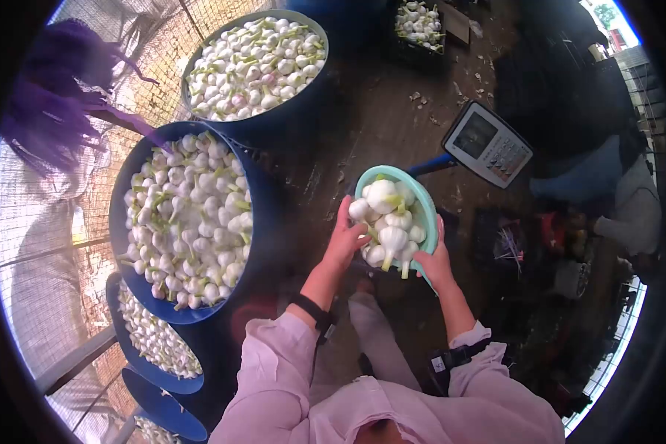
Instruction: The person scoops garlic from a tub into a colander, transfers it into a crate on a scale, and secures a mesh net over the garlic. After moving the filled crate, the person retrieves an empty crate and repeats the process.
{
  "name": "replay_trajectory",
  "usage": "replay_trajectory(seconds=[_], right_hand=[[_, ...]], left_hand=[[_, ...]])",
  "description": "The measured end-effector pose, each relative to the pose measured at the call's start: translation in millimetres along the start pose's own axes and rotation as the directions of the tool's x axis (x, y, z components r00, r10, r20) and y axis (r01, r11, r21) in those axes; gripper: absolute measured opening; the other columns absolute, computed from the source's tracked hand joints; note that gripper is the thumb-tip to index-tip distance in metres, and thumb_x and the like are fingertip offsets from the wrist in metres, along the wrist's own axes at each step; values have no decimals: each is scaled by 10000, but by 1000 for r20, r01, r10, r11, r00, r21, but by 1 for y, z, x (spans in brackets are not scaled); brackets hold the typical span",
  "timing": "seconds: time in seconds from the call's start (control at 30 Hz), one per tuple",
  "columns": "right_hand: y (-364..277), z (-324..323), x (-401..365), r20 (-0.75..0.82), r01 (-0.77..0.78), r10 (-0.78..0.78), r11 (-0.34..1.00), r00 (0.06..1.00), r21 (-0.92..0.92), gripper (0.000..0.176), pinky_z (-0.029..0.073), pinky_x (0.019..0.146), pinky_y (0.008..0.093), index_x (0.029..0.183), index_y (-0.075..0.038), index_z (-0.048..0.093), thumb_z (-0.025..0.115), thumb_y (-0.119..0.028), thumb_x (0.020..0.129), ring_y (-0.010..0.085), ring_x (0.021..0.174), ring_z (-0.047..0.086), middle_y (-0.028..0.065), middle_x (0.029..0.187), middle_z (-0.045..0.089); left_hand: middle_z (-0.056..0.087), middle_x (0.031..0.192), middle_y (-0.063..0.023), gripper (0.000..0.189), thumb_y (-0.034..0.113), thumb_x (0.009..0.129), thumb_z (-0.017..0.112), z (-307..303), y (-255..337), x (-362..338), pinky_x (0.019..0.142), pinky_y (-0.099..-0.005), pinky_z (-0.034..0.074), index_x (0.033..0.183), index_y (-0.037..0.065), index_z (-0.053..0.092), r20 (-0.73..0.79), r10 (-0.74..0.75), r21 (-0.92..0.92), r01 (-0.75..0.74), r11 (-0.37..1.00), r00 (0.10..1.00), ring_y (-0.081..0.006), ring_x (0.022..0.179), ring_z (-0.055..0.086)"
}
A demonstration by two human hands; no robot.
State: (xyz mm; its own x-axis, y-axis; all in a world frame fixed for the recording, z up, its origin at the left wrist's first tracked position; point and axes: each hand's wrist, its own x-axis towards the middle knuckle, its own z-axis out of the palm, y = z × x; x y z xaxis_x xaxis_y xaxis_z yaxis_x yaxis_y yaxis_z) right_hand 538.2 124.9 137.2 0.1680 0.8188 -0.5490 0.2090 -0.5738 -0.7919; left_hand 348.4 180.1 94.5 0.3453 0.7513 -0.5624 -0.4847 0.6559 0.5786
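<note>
Both hands carry a mint-green plastic basin (425,198) heaped with garlic bulbs (393,238) on short green stems. My left hand (345,238) grips the basin's left side, its fingers against the bulbs at the edge. On the right, my right hand (438,260) clasps the rim, with the thumb on the inner side. The basin tilts toward me, and its underside is hidden. To the left stands a big blue barrel (118,214) filled with garlic, apart from my left hand.
Another garlic-filled barrel (183,81) stands farther back, with more barrels (163,403) at lower left. A scale display (488,144) on a blue post rises beyond the basin. A black crate (419,53) of garlic sits behind. Another person (633,207) is at right.
</note>
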Motion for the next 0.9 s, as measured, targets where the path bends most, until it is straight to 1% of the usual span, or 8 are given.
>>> replay_trajectory(seconds=[0.17, 0.37, 0.43, 0.47, 0.5, 0.57, 0.73, 0.9], right_hand=[[69, 3, 31, -96, 9, -221, 431, 971, -902, 839, 461, 698, 459, 1358, -177, 68, 523, -20, 670, 450, 836, 529, 272, 1306, 250], [115, -33, 30, -420, 107, -551, 687, 721, -718, 868, 462, 721, 445, 1359, -149, 68, 546, -9, 649, 431, 829, 551, 305, 1307, 222], [107, -53, 13, -497, 133, -594, 716, 632, -685, 842, 489, 633, 446, 1344, -112, 94, 536, 18, 639, 376, 753, 577, 268, 1244, 336], [103, -61, -2, -611, 119, -198, 979, 767, -168, 748, 490, 559, 428, 1303, -71, 172, 521, 20, 649, 337, 691, 573, 227, 1142, 414], [98, -69, -17, -475, 24, 183, 917, 861, 398, 659, 492, 485, 409, 1263, -30, 249, 506, 22, 658, 297, 630, 568, 186, 1040, 491], [90, -86, -43, -141, -180, 356, 730, 924, 659, 438, 468, 392, 349, 1091, 18, 422, 511, 8, 661, 233, 536, 530, 117, 809, 523], [63, -55, -74, 358, -439, 260, 618, 897, 652, 287, 475, 411, 332, 962, 49, 520, 538, -6, 681, 232, 550, 557, 139, 767, 565], [-5, 57, -43, 577, -374, 40, 798, 816, 472, 153, 482, 444, 291, 857, 59, 560, 576, -45, 746, 191, 525, 572, 129, 697, 582]], left_hand=[[257, 1302, -112, 745, 90, 768, 396, -32, -117, 72, 869, -495, 354, 1368, 245, -16, -216, -307, -359, 217, 908, 927, -263, 1067, 398], [457, 869, -44, 585, 100, 785, 421, -73, -175, 38, 607, -361, 429, 1319, 210, 208, -314, -349, 52, 382, 923, 883, -168, 770, 487], [481, 941, -41, 477, 107, 793, 441, -122, -217, 20, 637, -354, 448, 1252, 167, 327, -68, -302, -273, 273, 922, 951, -167, 792, 512], [490, 972, -51, 444, 110, 797, 446, -114, -206, 2, 655, -360, 454, 1229, 147, 353, -144, -336, -97, 325, 941, 931, -178, 813, 523], [500, 1002, -61, 412, 112, 801, 452, -103, -191, -17, 674, -367, 460, 1206, 127, 380, -221, -348, 78, 373, 925, 911, -189, 835, 533], [496, 1064, -78, 396, 113, 805, 444, -116, -187, -42, 701, -373, 465, 1196, 93, 383, -211, -310, 323, 366, 873, 927, -201, 906, 530], [571, 944, -79, 301, 98, 799, 457, -82, -91, -99, 704, -333, 466, 1087, 17, 487, -226, -197, 363, 270, 892, 954, -199, 834, 562], [561, 997, -65, 359, 177, 840, 497, -115, -22, -124, 714, -273, 462, 1131, -30, 461, -362, 324, 194, -269, 943, 874, -171, 854, 554]])
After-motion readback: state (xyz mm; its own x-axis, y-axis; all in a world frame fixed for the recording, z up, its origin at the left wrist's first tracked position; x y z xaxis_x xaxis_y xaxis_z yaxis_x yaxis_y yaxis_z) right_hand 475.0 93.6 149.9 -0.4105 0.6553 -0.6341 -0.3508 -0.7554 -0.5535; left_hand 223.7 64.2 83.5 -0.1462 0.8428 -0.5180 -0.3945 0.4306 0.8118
